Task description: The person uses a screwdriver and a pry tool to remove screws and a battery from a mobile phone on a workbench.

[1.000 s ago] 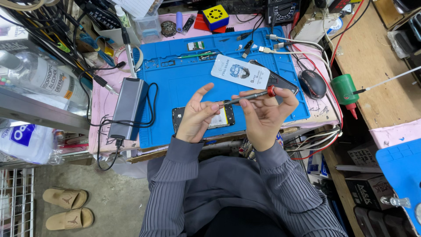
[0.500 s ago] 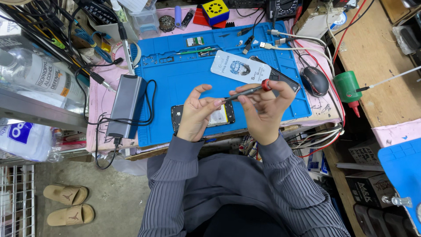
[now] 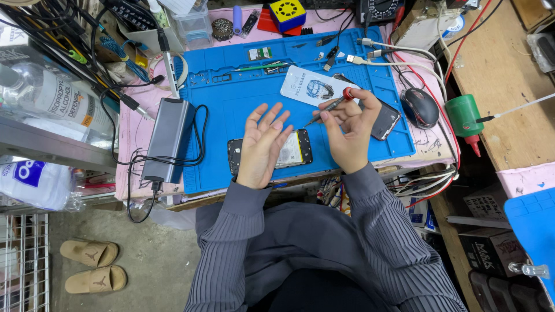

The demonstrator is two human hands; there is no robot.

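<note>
Clutter fills the left edge of the tabletop [image 3: 130, 124]: a clear plastic bottle [image 3: 49, 101], dark cables, and a grey power bank [image 3: 167, 138] that lies just beside the left border of the blue work mat [image 3: 231, 107].

Near the front edge of the mat lies the opened phone [image 3: 292, 149]. It is flat, its back cover seems already off, and a pale inner plate shows between black end pieces. From this I judge that the opening is done and the work on the inside is in the middle; the phone is not closed again, and small parts wait at the far edge of the mat.

Above the left part of the phone hovers the left hand [image 3: 261, 144]. Its palm faces up, the fingers are spread and hold nothing; I cannot tell if it touches the phone under it.

The right hand [image 3: 350, 130] is over the right part of the mat, just beside the phone. Its fingers are pinching a thin screwdriver [image 3: 326, 107] with a red cap, and the tip points toward the left hand, above the mat and not on the phone.

Behind it lies a white flat package [image 3: 312, 88], and partly under the right hand a second dark phone [image 3: 386, 121]. Further right, off the mat, sit a black mouse [image 3: 420, 107] and a green bottle [image 3: 463, 117].
</note>
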